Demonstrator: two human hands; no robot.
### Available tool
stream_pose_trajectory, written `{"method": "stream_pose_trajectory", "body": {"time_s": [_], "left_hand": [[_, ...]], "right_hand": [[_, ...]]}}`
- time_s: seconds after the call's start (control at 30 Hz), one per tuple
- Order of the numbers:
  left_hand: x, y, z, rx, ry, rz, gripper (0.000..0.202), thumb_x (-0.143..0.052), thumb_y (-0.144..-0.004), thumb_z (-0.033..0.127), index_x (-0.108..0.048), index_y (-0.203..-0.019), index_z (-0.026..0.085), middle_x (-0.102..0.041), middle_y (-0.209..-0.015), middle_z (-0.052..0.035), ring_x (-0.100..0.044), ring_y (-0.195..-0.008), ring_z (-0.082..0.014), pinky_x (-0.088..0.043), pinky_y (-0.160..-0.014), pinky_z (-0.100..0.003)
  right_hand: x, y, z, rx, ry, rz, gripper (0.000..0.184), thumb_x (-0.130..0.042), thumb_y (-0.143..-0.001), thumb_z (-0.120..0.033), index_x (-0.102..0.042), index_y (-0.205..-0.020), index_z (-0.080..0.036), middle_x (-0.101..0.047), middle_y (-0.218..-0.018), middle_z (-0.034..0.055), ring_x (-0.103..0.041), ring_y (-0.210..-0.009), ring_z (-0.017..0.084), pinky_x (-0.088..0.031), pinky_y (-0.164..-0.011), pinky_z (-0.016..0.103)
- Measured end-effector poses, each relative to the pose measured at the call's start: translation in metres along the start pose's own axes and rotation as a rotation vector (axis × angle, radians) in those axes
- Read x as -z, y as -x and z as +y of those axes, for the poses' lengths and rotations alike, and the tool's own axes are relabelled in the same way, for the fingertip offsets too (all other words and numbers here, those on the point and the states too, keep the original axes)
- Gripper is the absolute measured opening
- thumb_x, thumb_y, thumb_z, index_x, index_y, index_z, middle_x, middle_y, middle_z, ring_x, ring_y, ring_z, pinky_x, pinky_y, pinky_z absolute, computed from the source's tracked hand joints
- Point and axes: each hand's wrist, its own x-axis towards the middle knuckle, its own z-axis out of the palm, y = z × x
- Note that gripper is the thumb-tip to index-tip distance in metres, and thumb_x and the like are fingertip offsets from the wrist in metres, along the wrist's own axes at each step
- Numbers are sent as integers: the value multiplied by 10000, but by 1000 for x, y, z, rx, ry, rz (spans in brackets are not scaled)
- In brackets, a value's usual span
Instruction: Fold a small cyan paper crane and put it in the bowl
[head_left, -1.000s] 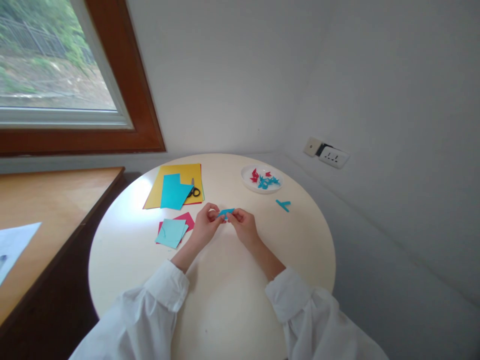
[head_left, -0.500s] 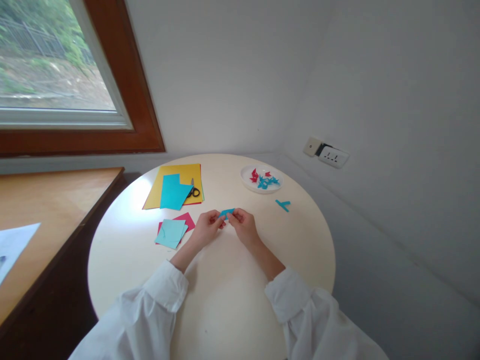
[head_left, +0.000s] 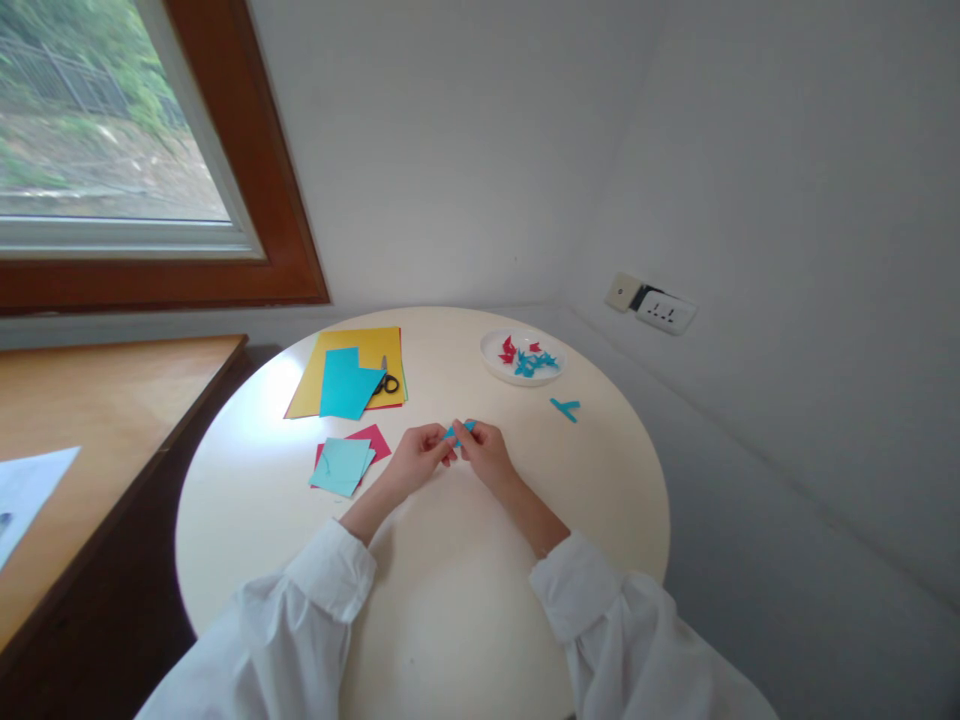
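Round cream table (head_left: 465, 600), blue paper (head_left: 470, 426) between both hands (head_left: 417, 456) (head_left: 487, 455).

Plain indoor room corner, wood-framed window (head_left: 292, 240), wall socket (head_left: 664, 311), round table (head_left: 465, 600), wooden desk (head_left: 112, 400)

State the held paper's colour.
Bright blue: the held paper shows in the head view, the only one.

Seen from my remote post, the person wears loose white sleeves, the left sleeve (head_left: 259, 640) and right sleeve (head_left: 649, 640) both softly creased. I make out a broad, plain left cuff (head_left: 336, 572) and matching right cuff (head_left: 574, 585); the left hand (head_left: 416, 455) and right hand (head_left: 487, 455) are bare.
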Motion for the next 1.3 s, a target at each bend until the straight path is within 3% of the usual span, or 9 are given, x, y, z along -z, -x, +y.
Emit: {"method": "stream_pose_trajectory", "body": {"time_s": [0.37,0.77,1.1,1.3], "left_hand": [[-3,1,5,64,261,-17,235,-610,-730,368,-622,-663,143,-622,-626,-22,-563,-588,-117,-464,-604,-246],[-5,1,2,119,366,58,197,-627,-691,310,-567,-619,136,-521,-588,16,-529,-576,-107,-451,-604,-251],[-8,1,-1,112,353,100,253,-613,-698,337,-497,-574,149,-458,-567,34,-482,-562,-95,-417,-579,-233],[-8,1,-1,79,174,99,281,-586,-720,402,-518,-619,148,-485,-562,28,-475,-556,-103,-389,-557,-235]], "right_hand": [[-2,0,5,-65,-128,-38,443,-522,-689,-584,-414,-499,-199,-389,-440,-59,-355,-416,78,-309,-429,230],[-2,3,1,39,-22,-29,367,-496,-726,-482,-420,-509,-197,-393,-482,-52,-364,-465,85,-306,-455,230],[-3,2,4,68,23,-46,291,-469,-748,-420,-431,-563,-198,-401,-533,-47,-383,-503,94,-319,-480,234],[-2,0,12,73,26,-33,294,-461,-771,-415,-409,-577,-201,-387,-540,-50,-379,-502,94,-329,-482,233]]}}
